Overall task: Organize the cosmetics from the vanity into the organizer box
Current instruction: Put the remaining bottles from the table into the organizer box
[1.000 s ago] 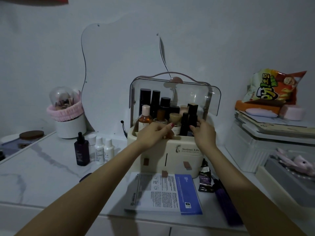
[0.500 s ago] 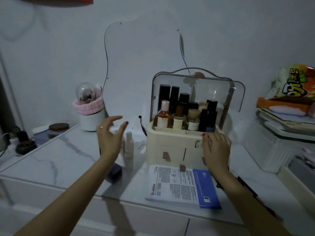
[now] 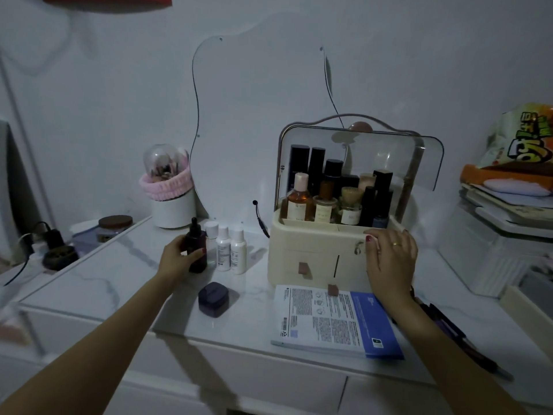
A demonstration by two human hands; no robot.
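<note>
The left hand (image 3: 179,259) curls its fingers and thumb round the dropper bottle (image 3: 196,245), which stands upright on the vanity (image 3: 125,274); the lift has not begun, as far as can be judged. Just beside the bottle, at its 3 o'clock, three small white bottles (image 3: 227,245) stand in a row, the nearest touching or almost touching it. At the hand's 5 o'clock a dark jar (image 3: 214,298) sits alone on the marble.

The right hand (image 3: 389,259) lies with relaxed, fairly straight fingers against the front right of the organizer (image 3: 302,241), seemingly steadying it. The clear lid (image 3: 389,157) is swung up. Inside, the back and middle rows are already crowded with dark tall bottles, amber bottles and a brush, so much of the sorting looks done. Free room appears to remain only along the front edge.

Still out, by this view: the dropper bottle, the white trio, the dark jar, and dark tubes or pens (image 3: 449,327) at the right hand's 5 o'clock, partly hidden by the forearm. A leaflet (image 3: 329,319) lies at the organizer's 6 o'clock, one drawer tab resting over its top edge. At the left hand's 12 o'clock stands a brush holder (image 3: 172,205).
</note>
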